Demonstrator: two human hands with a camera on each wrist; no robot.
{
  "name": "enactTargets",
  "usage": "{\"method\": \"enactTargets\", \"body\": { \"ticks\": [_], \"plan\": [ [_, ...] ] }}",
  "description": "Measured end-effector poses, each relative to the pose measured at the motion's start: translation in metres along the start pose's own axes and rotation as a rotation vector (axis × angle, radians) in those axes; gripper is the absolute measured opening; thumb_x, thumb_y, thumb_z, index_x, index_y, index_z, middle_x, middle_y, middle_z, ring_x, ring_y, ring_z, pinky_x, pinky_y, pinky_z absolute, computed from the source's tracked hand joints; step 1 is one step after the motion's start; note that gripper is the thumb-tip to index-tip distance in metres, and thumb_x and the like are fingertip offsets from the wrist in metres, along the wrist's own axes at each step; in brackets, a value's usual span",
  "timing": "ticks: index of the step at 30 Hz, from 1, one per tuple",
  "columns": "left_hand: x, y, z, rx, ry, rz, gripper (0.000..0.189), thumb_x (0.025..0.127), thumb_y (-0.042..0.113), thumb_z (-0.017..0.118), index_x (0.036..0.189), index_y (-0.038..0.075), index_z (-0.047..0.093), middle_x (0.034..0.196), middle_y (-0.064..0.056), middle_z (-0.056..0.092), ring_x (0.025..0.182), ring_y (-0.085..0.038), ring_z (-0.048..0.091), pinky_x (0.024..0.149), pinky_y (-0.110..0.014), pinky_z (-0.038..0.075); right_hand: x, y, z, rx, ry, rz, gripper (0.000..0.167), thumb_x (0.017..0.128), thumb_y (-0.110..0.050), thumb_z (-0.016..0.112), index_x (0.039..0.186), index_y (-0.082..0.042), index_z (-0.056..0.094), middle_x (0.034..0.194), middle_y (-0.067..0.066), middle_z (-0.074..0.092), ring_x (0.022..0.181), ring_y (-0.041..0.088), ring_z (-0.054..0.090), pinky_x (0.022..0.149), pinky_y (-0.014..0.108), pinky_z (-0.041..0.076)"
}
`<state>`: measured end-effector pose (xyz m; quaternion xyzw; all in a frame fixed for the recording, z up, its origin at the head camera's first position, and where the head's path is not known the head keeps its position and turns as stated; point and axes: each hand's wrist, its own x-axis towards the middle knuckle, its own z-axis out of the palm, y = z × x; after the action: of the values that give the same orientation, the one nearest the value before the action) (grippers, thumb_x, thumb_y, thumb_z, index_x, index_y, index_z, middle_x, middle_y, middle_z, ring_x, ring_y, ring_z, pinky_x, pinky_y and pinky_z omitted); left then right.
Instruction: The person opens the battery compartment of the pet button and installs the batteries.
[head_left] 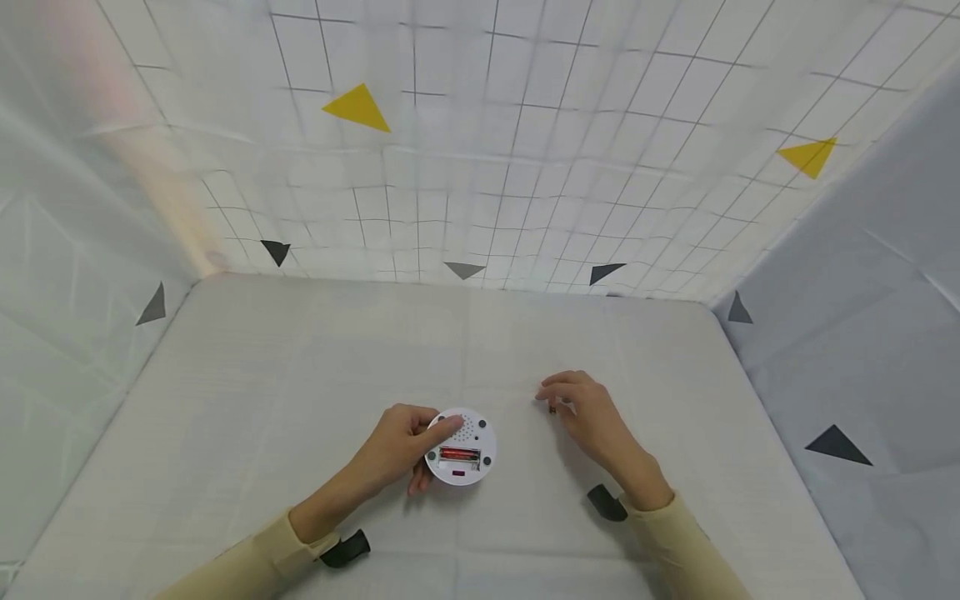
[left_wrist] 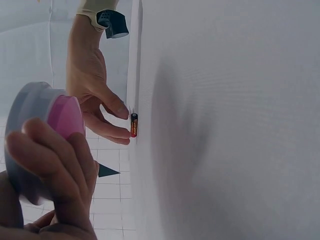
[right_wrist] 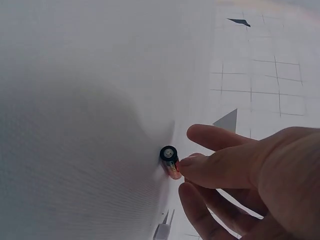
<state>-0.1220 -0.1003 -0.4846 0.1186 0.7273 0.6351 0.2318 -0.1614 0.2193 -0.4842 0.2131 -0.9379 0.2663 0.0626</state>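
My left hand [head_left: 401, 446] grips a round white device [head_left: 468, 479] by its left side, thumb on the face with the speaker holes. An open battery compartment [head_left: 477, 463] on that face holds a red battery [head_left: 459, 454]. In the left wrist view, the device's other side shows pink [left_wrist: 67, 116]. To the right, my right hand [head_left: 596, 417] reaches down over a loose red-and-black battery [left_wrist: 134, 125] at the white table surface. The thumb tip is right at this battery [right_wrist: 170, 162] in the right wrist view, the other fingers spread apart and loosely bent.
A white cloth covers the table [head_left: 337, 342]. White sheet walls stand at the back and both sides; the back one [head_left: 465, 175] has grid lines and triangular marks. Dark bands [head_left: 347, 550] sit at both wrists, by the beige sleeves.
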Motion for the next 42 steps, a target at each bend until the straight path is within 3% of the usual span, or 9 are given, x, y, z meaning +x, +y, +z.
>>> {"method": "enactTargets", "body": {
  "ticks": [17,22,30,42],
  "plan": [
    [-0.001,0.002,0.0,0.016,0.002,0.011,0.044,0.103,0.048,0.067,0.09,0.006,0.072,0.053,-0.011,0.065,0.036,-0.019,0.056,0.037,-0.036,0.051,0.001,0.003,0.007,-0.039,0.007,0.09,0.021,0.085,0.012,0.077,0.091,-0.008,0.081,0.116,0.012,0.075,0.11,0.031,0.066,0.088,0.045,0.059],
    [-0.001,0.001,0.001,0.015,0.002,0.009,0.044,0.103,0.047,0.068,0.09,0.006,0.071,0.053,-0.01,0.066,0.036,-0.018,0.056,0.037,-0.033,0.051,0.001,0.003,0.009,-0.062,0.018,0.106,0.019,0.085,0.008,0.081,0.089,-0.01,0.081,0.11,0.008,0.075,0.106,0.029,0.066,0.086,0.044,0.059],
    [-0.001,0.0,0.002,0.024,0.003,0.01,0.044,0.103,0.047,0.067,0.09,0.006,0.071,0.053,-0.01,0.065,0.036,-0.018,0.056,0.037,-0.032,0.05,0.001,0.004,0.011,-0.075,-0.009,0.106,0.016,0.084,0.003,0.086,0.09,-0.011,0.081,0.091,0.001,0.074,0.089,0.02,0.067,0.08,0.04,0.059],
    [-0.001,0.001,0.002,0.028,0.003,0.007,0.045,0.103,0.046,0.068,0.089,0.003,0.07,0.054,-0.012,0.065,0.037,-0.017,0.056,0.037,-0.032,0.05,-0.001,0.001,0.011,-0.069,-0.02,0.081,0.016,0.086,-0.002,0.086,0.092,-0.013,0.076,0.089,-0.001,0.069,0.088,0.016,0.065,0.079,0.038,0.059]
  ]
}}
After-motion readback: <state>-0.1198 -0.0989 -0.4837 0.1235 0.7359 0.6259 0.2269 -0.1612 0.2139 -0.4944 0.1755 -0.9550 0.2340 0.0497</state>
